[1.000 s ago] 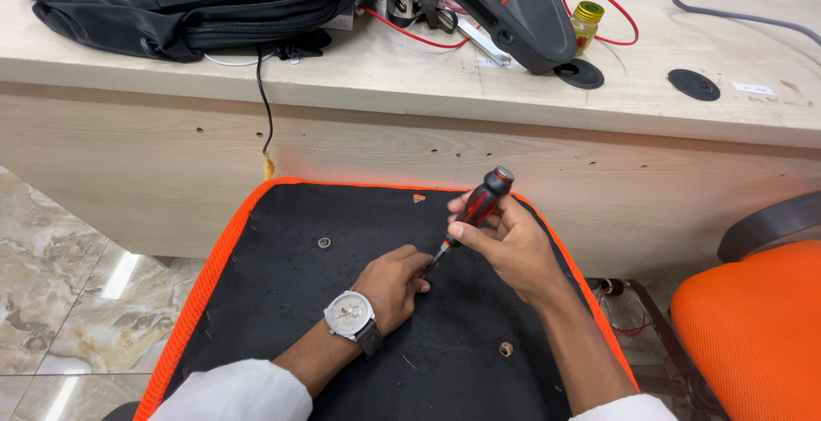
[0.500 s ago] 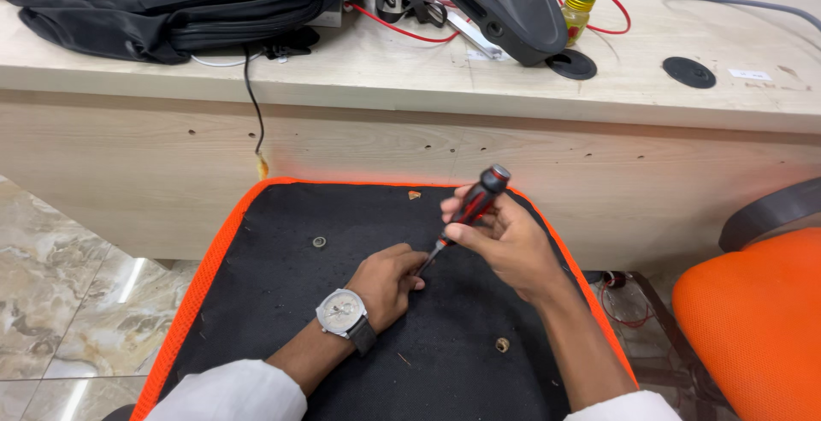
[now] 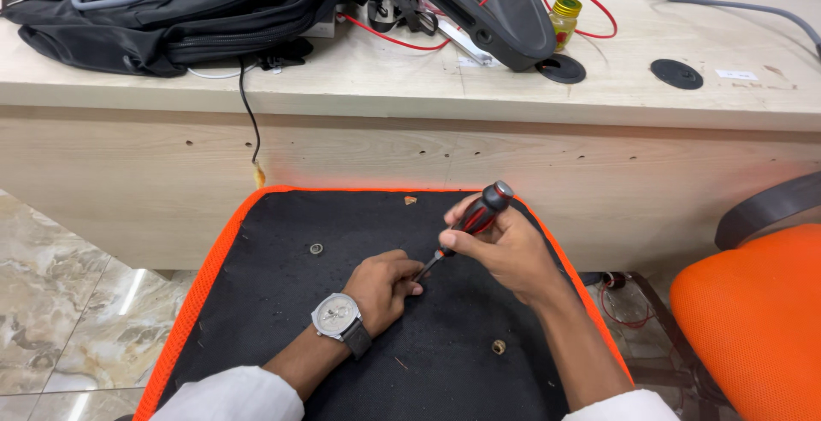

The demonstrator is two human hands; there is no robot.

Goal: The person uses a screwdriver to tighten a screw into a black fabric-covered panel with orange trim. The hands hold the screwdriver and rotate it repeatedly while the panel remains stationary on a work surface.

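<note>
A red-and-black screwdriver (image 3: pixel 469 226) is tilting with its handle toward 1 o'clock, its tip pointing down toward 7 o'clock onto the black, orange-edged panel (image 3: pixel 282 293).

White sleeves on both arms, pushed up a little, a round silver watch (image 3: pixel 336 314) with a dark strap on the left wrist, bare hands

A backpack (image 3: pixel 180 10) lies upper left on the desk (image 3: pixel 410 87); an upturned seat base (image 3: pixel 282 301) sits below centre, a chair (image 3: pixel 753 318) lower right.
</note>
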